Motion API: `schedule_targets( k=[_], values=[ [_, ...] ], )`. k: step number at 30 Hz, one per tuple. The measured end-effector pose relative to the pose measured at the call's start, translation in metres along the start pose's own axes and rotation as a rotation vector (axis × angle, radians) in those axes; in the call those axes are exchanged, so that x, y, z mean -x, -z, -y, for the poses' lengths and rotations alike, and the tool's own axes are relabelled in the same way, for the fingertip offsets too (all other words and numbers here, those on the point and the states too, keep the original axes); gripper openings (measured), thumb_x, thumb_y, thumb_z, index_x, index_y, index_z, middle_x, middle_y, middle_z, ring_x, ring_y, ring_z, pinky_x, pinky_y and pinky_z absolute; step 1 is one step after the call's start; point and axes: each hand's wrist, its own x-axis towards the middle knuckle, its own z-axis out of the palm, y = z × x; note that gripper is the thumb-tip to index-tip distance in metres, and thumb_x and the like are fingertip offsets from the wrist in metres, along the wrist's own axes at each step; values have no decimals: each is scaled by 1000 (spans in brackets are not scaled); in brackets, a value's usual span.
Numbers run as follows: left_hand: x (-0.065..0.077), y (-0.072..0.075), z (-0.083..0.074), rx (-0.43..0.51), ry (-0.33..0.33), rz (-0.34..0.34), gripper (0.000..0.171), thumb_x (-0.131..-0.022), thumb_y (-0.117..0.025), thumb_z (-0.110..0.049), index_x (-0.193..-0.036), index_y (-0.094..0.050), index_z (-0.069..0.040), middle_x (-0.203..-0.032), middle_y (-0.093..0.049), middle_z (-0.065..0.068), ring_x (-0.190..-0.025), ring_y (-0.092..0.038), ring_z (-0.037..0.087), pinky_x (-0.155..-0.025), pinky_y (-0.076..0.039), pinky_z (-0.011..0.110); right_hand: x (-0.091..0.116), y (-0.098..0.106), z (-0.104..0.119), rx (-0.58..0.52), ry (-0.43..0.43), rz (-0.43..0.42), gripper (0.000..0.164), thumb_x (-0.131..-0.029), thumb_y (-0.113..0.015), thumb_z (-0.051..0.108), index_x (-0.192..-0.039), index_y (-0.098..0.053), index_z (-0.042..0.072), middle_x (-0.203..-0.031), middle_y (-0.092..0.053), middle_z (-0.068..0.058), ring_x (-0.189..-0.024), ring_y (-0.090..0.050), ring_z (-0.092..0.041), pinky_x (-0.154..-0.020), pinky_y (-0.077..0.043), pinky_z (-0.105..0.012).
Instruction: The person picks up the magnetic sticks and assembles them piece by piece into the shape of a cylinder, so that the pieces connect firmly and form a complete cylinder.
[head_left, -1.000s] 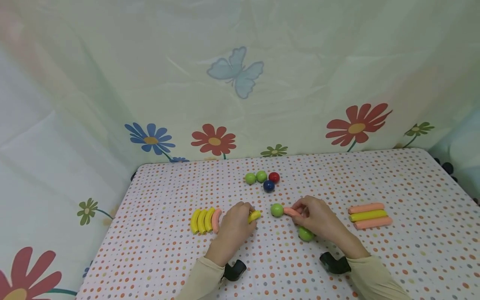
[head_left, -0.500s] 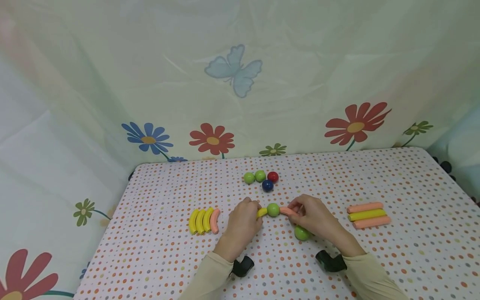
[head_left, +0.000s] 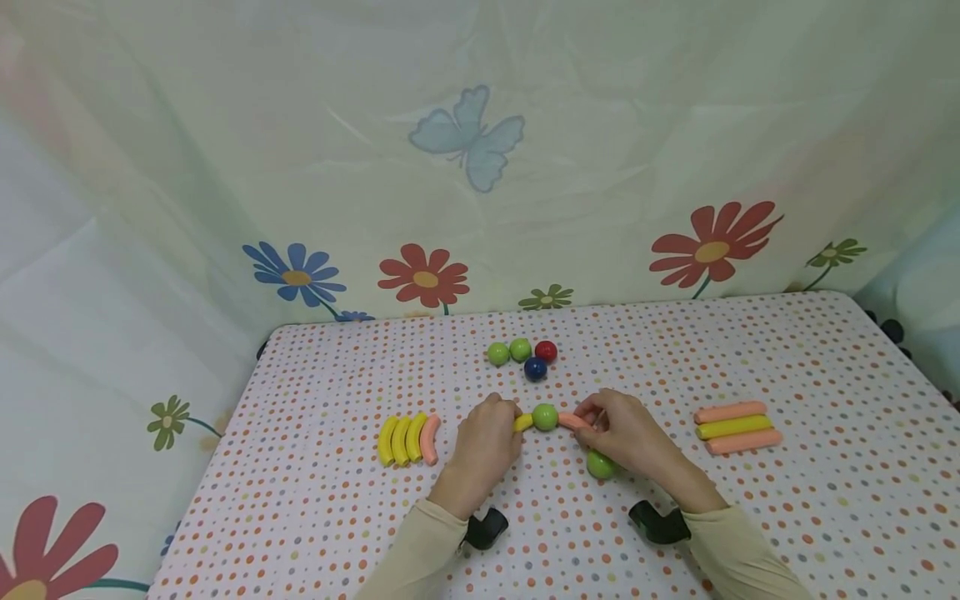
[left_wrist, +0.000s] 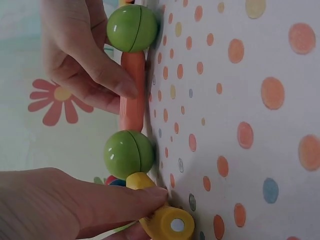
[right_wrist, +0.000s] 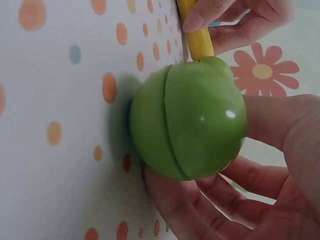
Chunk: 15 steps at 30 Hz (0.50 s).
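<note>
My left hand [head_left: 483, 446] pinches a short curved yellow magnetic stick [left_wrist: 139, 181] between thumb and fingers. A silvery round disc shows in its near end, and its other end meets a green ball [head_left: 545, 417]. On the ball's other side a pink stick [left_wrist: 132, 112] is joined, pinched by my right hand [head_left: 630, 432]. A second green ball [head_left: 601, 465] sits at the pink stick's far end, large in the right wrist view beside the right hand's fingers. The linked pieces lie close over the dotted tabletop.
Several curved sticks, yellow [head_left: 401, 440] and pink [head_left: 429, 439], lie in a row at left. Straight pink [head_left: 742, 442] and yellow [head_left: 733, 427] sticks lie at right. Green balls [head_left: 498, 353], a red ball [head_left: 546, 351] and a blue ball [head_left: 536, 369] sit farther back, before a flowered curtain [head_left: 600, 167].
My left hand has moved right with the curved yellow stick, whose end now meets the green ball. The right hand, still holding the pink stick, has shifted slightly left.
</note>
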Motion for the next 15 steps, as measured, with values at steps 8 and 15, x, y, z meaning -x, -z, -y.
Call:
schedule_targets(
  k=[8,15],
  values=[
    [-4,3,-4,-67,16,26,14,-87,-83,-3,-100,-79,-2,-87,-66,7,-78,-65,20,-65,-57,33,1,1,-1,7,31,21,22,-89,-81,10,-104,-71,-3,-91,-64,-5,-75,-54,-15,-63,-46,-27],
    [-5,4,-4,-67,39,46,17,-86,-85,-5,-102,-79,-4,-91,-67,6,-83,-66,21,-69,-58,36,-6,1,12,67,242,58,29,-86,-83,2,-113,-72,2,-104,-62,-7,-88,-58,-19,-72,-50,-31]
  ],
)
